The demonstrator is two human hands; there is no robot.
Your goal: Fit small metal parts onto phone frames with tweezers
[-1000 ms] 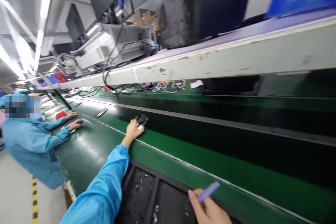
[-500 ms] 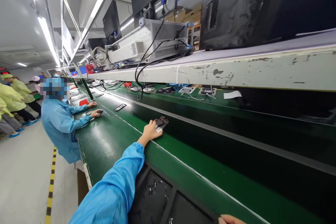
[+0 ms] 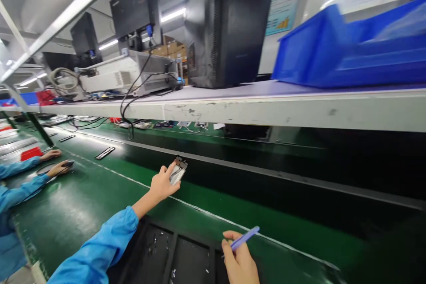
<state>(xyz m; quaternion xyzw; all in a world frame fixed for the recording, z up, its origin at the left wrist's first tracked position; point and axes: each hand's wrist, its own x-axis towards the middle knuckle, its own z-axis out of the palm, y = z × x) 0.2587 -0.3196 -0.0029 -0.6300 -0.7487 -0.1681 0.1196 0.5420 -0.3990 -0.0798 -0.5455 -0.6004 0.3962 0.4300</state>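
My left hand (image 3: 162, 185) is stretched out over the green bench, thumb and fingers on opposite edges of an opened phone body (image 3: 179, 171) with its inner parts showing. My right hand (image 3: 241, 261), lower in the view, is closed around a slim purple pen-like tool (image 3: 245, 238) that points up and to the right. Between my forearm and right hand lies a black compartment tray (image 3: 175, 255), with small loose parts scattered in its sections.
Another phone frame (image 3: 105, 153) lies farther left on the dark belt. A co-worker's hands (image 3: 59, 168) are at the left. Above the bench runs a shelf (image 3: 213, 113) bearing a computer case (image 3: 229, 26), a blue bin (image 3: 309, 49) and hanging black cables (image 3: 125, 111).
My view has turned right, bringing the blue bin into sight. My right hand has come up into view with the purple tool. My left hand still holds the phone body.
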